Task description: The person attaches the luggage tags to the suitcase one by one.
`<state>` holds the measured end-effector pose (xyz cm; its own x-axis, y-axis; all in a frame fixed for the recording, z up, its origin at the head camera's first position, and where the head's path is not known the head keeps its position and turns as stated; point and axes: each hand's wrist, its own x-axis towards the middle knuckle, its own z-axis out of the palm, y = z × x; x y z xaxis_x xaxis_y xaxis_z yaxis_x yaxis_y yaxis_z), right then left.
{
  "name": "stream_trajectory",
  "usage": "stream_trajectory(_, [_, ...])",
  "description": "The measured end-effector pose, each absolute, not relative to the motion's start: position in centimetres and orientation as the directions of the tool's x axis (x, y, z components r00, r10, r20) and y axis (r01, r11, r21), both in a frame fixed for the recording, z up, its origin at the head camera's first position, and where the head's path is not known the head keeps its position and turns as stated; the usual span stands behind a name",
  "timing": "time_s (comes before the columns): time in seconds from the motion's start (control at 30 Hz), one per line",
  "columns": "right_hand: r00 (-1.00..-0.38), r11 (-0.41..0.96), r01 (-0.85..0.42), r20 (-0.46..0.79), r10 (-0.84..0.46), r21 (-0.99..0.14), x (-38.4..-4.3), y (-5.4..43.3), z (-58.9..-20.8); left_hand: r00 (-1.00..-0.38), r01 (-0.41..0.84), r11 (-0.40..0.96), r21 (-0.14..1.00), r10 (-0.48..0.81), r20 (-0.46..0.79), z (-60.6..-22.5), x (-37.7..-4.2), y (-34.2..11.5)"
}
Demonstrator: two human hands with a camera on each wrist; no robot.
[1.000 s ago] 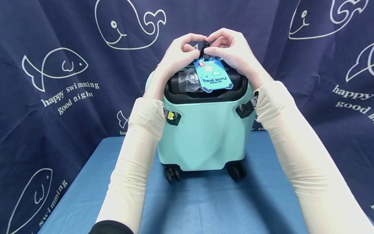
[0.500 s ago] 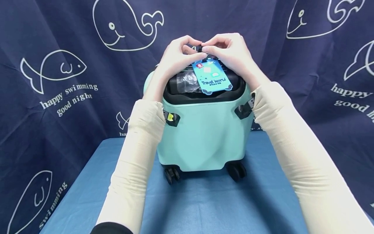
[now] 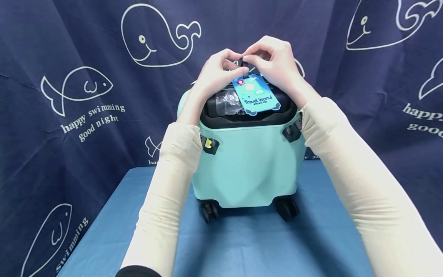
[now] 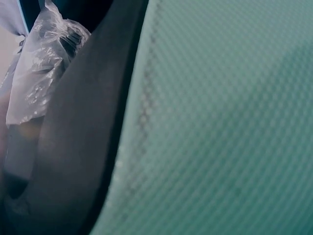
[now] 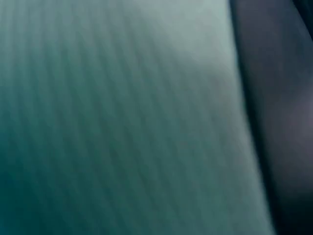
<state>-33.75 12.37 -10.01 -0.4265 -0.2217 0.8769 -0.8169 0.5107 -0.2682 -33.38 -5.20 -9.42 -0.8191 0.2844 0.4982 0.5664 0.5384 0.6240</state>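
Observation:
A mint-green suitcase (image 3: 249, 165) stands upright on its black wheels, its black-trimmed top towards the hands. Over that top hangs a blue luggage tag (image 3: 257, 100) printed "Travel World", with a short black strap (image 3: 244, 63) rising from its upper end. The left hand (image 3: 219, 75) pinches the strap between thumb and fingers from the left. From the right, the right hand (image 3: 277, 63) pinches the strap's upper end, fingertips close to the left hand's. Crumpled clear plastic (image 4: 41, 73) wraps part of the black handle. Both wrist views show mostly suitcase shell, with the fingertips out of sight.
The suitcase rests on a blue-covered table (image 3: 256, 246). Close behind it hangs a dark blue curtain (image 3: 194, 104) with white whale and fish drawings. A wrist camera mount (image 3: 210, 145) sits at the left cuff, another mount (image 3: 292, 131) at the right, both near the shell.
The view has shifted a little. The left thumb and fingers have adjusted along the strap, and the right fingertips have drawn down and in towards them. The tag and suitcase stay in place.

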Motion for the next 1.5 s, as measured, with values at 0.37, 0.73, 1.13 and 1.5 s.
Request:
stream_trajectory(0.37, [-0.627,0.385,-0.75,0.763,-0.156,-0.538,-33.63,12.48,-9.91,-0.82,0.569,0.527,0.631,0.303,0.486,-9.26,-33.34,-5.21])
stream_trajectory(0.73, [-0.708,0.291,-0.699,0.688,-0.159,-0.653,-33.36,12.34,-9.66,-0.811,0.584,0.514,0.629,0.332,0.482,-9.39,-33.57,-5.07])
stream_trajectory(1.13, [-0.704,0.282,-0.71,0.667,-0.244,-0.646,-33.14,12.49,-9.74,-0.831,0.553,0.528,0.645,0.293,0.473,-9.32,-33.7,-4.92])
stream_trajectory(1.5, [-0.719,0.306,-0.692,0.663,-0.21,-0.653,-33.3,12.37,-9.81,-0.839,0.544,0.516,0.662,0.302,0.454,-9.3,-33.54,-4.95])
